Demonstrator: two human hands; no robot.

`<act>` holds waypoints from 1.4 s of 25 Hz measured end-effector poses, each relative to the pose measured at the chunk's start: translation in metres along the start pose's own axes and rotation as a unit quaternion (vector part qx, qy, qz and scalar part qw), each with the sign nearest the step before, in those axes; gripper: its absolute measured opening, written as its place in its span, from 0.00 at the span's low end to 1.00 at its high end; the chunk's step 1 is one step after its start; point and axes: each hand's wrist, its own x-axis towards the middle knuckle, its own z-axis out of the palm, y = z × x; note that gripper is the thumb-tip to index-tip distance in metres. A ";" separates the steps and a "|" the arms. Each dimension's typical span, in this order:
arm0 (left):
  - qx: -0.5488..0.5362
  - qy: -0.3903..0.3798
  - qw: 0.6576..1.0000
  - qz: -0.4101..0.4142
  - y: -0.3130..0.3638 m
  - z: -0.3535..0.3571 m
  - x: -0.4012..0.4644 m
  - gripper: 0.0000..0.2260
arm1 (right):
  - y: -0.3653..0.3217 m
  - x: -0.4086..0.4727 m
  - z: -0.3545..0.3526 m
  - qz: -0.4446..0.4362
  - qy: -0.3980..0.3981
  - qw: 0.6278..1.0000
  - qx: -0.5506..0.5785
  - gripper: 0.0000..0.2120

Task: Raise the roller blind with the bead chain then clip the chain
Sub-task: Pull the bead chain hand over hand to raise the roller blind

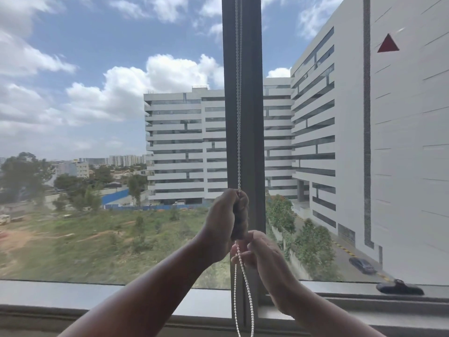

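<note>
Bead chain (pixel 238 117): small round white beads, glossy, strung in a thin doubled line hanging straight down in front of the dark vertical mullion (pixel 252 69). Gripped high in the left hand (pixel 224 215), fingers curled into a fist around both strands directly before the mullion. Pinched just below by the right hand (pixel 257 249), thumb and fingertips closed on the strand right beneath the left fist. Below the hands, parted into a narrow loop, two beaded strands running down past the lower frame rail at the mullion's foot and out of the bottom edge. Mullion flat, matte, dark grey, with smooth clear glass on either side. Grey window sill (pixel 97 295) smooth and matte, running left and right of the mullion's base. Dark, low, rounded window handle (pixel 399 287) lying on the sill well right of the mullion. Red triangle sticker (pixel 388 44) flat on the pane, high and right of the mullion. No blind fabric within view.
</note>
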 end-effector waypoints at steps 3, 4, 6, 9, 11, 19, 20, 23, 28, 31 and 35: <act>0.002 -0.011 1.000 -0.001 0.002 -0.001 -0.002 0.09 | -0.045 0.019 -0.010 -0.080 0.110 0.991 0.005 0.15; 0.011 -0.010 1.000 -0.001 0.002 -0.001 -0.002 0.10 | -0.068 0.030 -0.012 -0.103 0.117 0.987 0.035 0.13; 0.028 -0.011 1.000 -0.001 0.003 0.002 -0.002 0.10 | -0.113 0.049 -0.008 -0.117 0.086 0.984 0.105 0.14; 0.031 -0.033 0.999 0.002 0.004 0.003 -0.002 0.10 | -0.152 0.062 0.007 -0.071 0.020 0.987 0.143 0.16; 0.031 -0.051 0.998 -0.007 0.005 0.001 -0.004 0.11 | -0.154 0.063 0.013 -0.048 -0.001 0.989 0.141 0.17; 0.117 0.004 0.993 0.013 0.088 -0.024 0.025 0.15 | -0.149 0.065 0.008 -0.058 -0.020 0.973 0.224 0.14; 0.084 0.020 0.995 0.044 0.107 -0.018 0.034 0.15 | -0.149 0.065 0.009 -0.054 -0.020 0.974 0.220 0.14; 0.000 0.027 0.997 0.076 0.157 0.013 0.055 0.16 | -0.150 0.065 0.012 -0.051 -0.029 0.977 0.206 0.16; -0.013 0.040 0.996 0.081 0.170 0.042 0.063 0.13 | -0.150 0.062 0.015 -0.074 -0.032 0.981 0.174 0.18; 0.003 0.039 0.996 0.077 0.157 0.045 0.059 0.11 | -0.139 0.060 0.011 -0.076 -0.026 0.986 0.149 0.20; 0.003 0.023 0.999 0.047 0.121 0.036 0.051 0.11 | -0.105 0.051 0.004 -0.042 -0.037 0.991 0.125 0.14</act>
